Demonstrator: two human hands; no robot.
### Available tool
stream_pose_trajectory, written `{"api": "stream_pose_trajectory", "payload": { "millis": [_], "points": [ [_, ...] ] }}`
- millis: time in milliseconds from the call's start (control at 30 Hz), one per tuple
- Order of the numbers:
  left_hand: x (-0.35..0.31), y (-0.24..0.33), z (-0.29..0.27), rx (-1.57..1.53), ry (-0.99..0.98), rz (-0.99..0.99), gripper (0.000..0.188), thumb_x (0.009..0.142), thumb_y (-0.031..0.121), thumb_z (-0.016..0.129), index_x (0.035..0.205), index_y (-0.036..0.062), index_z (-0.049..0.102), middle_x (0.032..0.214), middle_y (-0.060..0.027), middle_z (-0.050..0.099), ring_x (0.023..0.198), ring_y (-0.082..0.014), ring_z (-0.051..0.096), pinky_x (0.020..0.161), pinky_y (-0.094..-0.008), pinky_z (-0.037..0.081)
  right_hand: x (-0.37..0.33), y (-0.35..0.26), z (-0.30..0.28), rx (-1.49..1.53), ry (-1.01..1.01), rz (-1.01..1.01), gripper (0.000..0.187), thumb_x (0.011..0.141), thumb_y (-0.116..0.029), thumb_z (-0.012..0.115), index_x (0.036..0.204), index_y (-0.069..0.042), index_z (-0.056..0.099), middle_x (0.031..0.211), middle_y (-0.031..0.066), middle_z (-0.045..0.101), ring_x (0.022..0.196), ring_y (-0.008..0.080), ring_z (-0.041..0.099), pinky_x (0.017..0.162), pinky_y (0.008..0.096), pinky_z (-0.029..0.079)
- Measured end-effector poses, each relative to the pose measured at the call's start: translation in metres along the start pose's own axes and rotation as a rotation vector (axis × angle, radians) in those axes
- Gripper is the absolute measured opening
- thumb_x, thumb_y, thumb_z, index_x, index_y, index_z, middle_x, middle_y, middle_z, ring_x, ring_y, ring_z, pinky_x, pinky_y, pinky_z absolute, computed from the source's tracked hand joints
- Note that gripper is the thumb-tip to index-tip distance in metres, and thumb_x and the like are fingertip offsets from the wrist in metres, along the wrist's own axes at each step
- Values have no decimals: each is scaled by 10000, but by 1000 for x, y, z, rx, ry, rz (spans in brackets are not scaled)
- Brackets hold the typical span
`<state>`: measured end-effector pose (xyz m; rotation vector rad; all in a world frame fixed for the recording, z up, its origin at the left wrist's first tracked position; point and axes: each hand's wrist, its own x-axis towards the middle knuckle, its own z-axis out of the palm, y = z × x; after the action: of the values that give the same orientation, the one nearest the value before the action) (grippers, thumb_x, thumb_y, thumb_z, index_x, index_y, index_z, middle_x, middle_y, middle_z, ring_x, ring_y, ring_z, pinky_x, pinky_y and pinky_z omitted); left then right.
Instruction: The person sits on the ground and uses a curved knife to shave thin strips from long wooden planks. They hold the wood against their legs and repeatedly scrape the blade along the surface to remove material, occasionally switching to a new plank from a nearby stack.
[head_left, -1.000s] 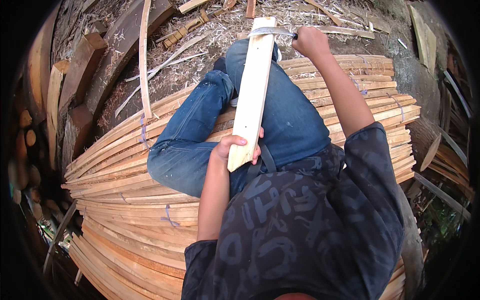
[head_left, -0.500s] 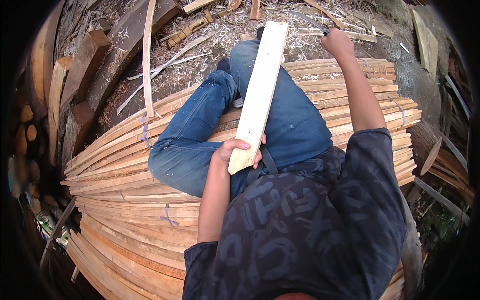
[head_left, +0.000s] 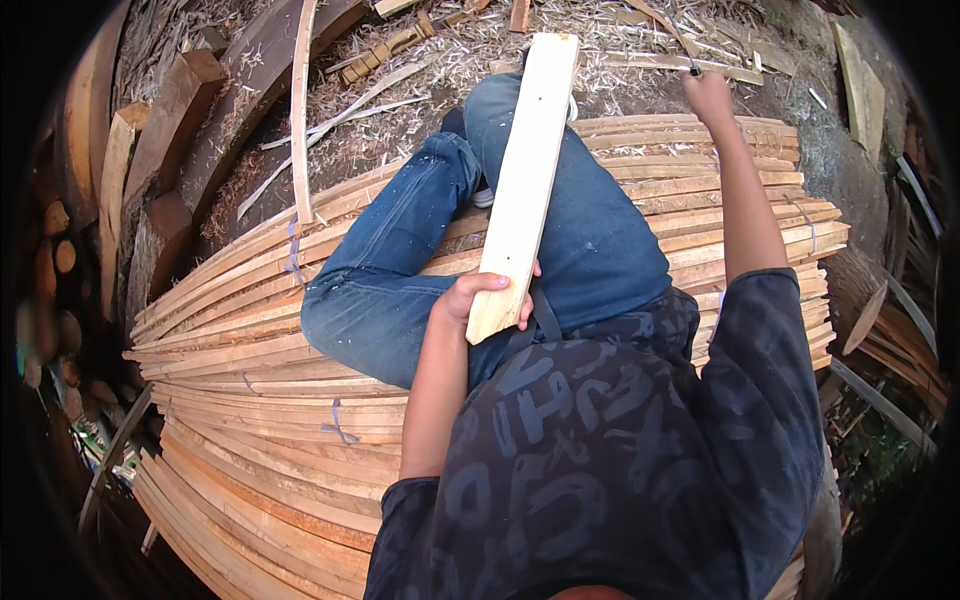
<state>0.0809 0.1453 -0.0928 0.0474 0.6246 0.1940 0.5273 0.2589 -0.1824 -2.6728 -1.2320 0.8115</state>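
A long pale wooden board point(head_left: 525, 180) lies lengthwise along my raised leg, its near end angled. My left hand point(head_left: 464, 297) is closed around that near end, thumb on top and fingertips showing at the far side. Out to the right and forward, my right hand point(head_left: 710, 97) grips the dark handle of a long-bladed knife point(head_left: 695, 71). The knife is well apart from the board, and its blade can hardly be made out now.
I sit on bundled wooden slats point(head_left: 270, 420) tied with purple strips point(head_left: 340, 422). Wood shavings point(head_left: 465, 70) cover the ground ahead. Heavy timbers point(head_left: 170, 130) stand at the left, with a thin strip point(head_left: 300, 120) beside them. More planks point(head_left: 858, 85) lie at the right.
My right hand has moved to the right and slightly nearer with the knife, whose curved blade showed more clearly before. The board and my left hand have barely shifted in the picture.
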Motion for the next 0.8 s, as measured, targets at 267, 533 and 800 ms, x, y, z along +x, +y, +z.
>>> {"api": "stream_pose_trajectory", "payload": {
  "millis": [267,533,800],
  "points": [
    [2,7,24,316,326,95,393,891,209,671,1132,-37,481,853,-190,647,744,-270,696,650,-389,609,-181,-74,15,-13,-84,-565,196,794,-221,664,772,-31,708,654,187,650,654,345,667,627,440,532],
    [14,-2,41,618,408,209,418,772,47,777,1077,-28,501,826,-88,602,665,-185,651,598,-343,597,-139,-81,18,-312,-74,-602,198,776,-211,633,789,-32,716,748,196,679,736,349,685,671,461,547],
    [2,-13,64,439,429,176,516,746,-4,774,1161,-17,469,860,-96,605,683,-180,646,570,-335,576,-66,-46,-30,-293,159,-215,234,801,-223,605,829,-15,709,809,231,685,805,391,677,736,486,541]
  ]
}}
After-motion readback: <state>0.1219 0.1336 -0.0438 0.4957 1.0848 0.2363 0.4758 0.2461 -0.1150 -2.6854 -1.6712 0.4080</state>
